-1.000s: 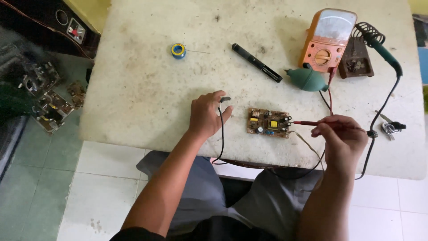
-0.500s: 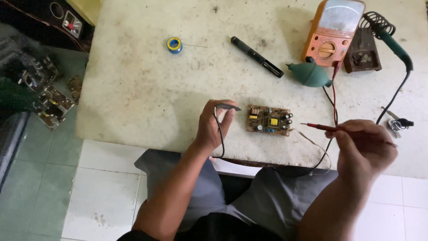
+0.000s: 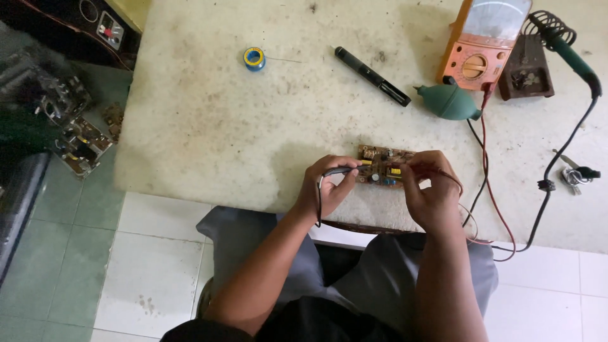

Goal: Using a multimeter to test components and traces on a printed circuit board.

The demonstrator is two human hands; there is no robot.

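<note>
Head view: small circuit board (image 3: 382, 168) lies flat on the worktop (image 3: 221, 126), close to its near edge, right of centre. Both hands meet over it.

L hand (image 3: 326, 187) at board's left end, fingers curled together & pinched on a black probe (image 3: 342, 170); tip points right, onto the board's left edge. Black lead loops down from the hand past the near edge.

R hand (image 3: 430, 190) at board's right end, covers part of it. Fingers bunched, pinched on a red probe (image 3: 423, 166) w/ thin red lead curving off to the right. Exact tip contact can't be made out, fingers hide it.

Rest, far side of worktop: orange analog multimeter (image 3: 482, 39) near far right corner, red + black leads run from it toward the near edge. Green rubber blower bulb (image 3: 448, 102) just in front of the meter. Black pen-shaped tool (image 3: 372, 76) lies slantwise, mid-far. Blue solder spool (image 3: 254, 58) well left of it. Soldering iron (image 3: 570, 54) w/ green handle rests in a brown stand (image 3: 525, 69), far right; its black cord trails to the near right edge.

Off the worktop, left: scrap boards (image 3: 79, 145) on the floor.
</note>
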